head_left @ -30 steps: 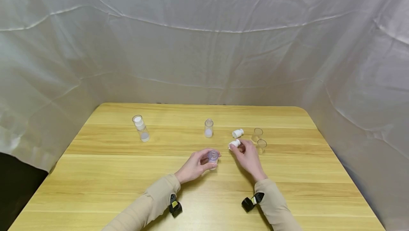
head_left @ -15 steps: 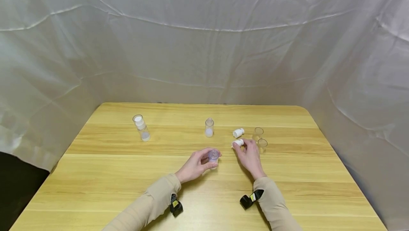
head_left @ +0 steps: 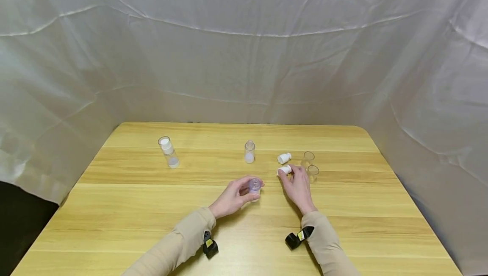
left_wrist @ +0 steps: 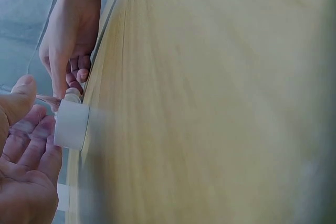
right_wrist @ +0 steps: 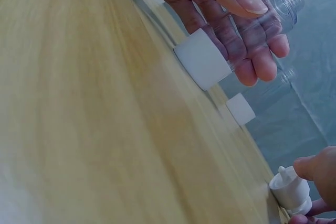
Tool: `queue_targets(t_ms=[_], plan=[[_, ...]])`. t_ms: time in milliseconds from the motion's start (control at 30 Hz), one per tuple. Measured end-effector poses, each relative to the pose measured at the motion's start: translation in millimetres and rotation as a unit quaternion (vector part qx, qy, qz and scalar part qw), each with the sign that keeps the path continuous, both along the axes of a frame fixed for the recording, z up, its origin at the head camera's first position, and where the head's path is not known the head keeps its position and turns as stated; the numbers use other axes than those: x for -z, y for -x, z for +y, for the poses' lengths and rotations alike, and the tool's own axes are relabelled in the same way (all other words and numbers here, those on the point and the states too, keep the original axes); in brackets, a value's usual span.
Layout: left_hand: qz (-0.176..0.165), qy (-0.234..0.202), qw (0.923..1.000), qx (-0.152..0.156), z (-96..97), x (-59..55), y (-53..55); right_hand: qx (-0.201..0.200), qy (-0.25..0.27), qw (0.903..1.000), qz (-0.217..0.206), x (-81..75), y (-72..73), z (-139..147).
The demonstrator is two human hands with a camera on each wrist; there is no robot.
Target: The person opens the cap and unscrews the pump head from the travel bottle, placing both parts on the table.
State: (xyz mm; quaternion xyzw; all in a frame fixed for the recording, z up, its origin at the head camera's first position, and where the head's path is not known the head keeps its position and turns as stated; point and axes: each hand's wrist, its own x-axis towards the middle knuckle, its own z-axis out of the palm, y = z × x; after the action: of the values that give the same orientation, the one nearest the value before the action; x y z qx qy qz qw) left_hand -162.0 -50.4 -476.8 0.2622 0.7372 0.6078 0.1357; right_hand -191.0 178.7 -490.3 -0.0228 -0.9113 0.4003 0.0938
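My left hand (head_left: 234, 197) holds a small clear bottle (head_left: 254, 186), thumb on one side and fingers behind. It has a bare threaded neck, and its white base (right_wrist: 203, 59) is right at the tabletop in the right wrist view. To the right, my right hand (head_left: 299, 187) pinches a white pump head (head_left: 283, 170) lying on its side; in the right wrist view that pump head (right_wrist: 291, 187) has its open end facing the bottle. Just beyond lies a second white pump head (head_left: 284, 158), touched by neither hand.
Another open bottle (head_left: 249, 152) stands farther back. A bottle with white pump and clear cover (head_left: 168, 152) stands at the far left. Two clear caps, one behind (head_left: 308, 160) and one nearer (head_left: 312, 175), stand right of the pump heads. Grey cloth (head_left: 244, 68) surrounds the wooden table (head_left: 133, 221).
My right hand has shifted slightly to the right with the pump head, then stayed nearly still. The left hand and its bottle have hardly moved.
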Motion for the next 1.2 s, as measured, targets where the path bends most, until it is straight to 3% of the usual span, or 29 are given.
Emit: queue_targets(t_ms=[267, 567, 867, 1067, 1200], plan=[[0.002, 0.008, 1.0, -0.002, -0.8, -1.5, 0.8, -0.015, 0.013, 0.9997, 0.013, 2.3, -7.3, 0.5], [0.001, 0.022, 0.9995, -0.022, 0.2, -1.0, 5.1, -0.069, 0.011, 0.9941, 0.083, 9.6, -18.0, 1.0], [-0.002, 0.03, 0.997, -0.071, 0.6, -3.4, 20.8, -0.063, 0.039, 0.9872, 0.141, 13.2, -18.7, 0.5], [0.022, 0.014, 0.9969, -0.075, 1.3, -3.4, 34.4, -0.055, 0.053, 0.98, 0.183, 14.2, -17.4, 0.2], [0.012, 0.002, 0.9968, -0.079, 2.0, -3.0, 40.8, -0.055, 0.057, 0.9799, 0.183, 13.4, -17.2, 0.0]])
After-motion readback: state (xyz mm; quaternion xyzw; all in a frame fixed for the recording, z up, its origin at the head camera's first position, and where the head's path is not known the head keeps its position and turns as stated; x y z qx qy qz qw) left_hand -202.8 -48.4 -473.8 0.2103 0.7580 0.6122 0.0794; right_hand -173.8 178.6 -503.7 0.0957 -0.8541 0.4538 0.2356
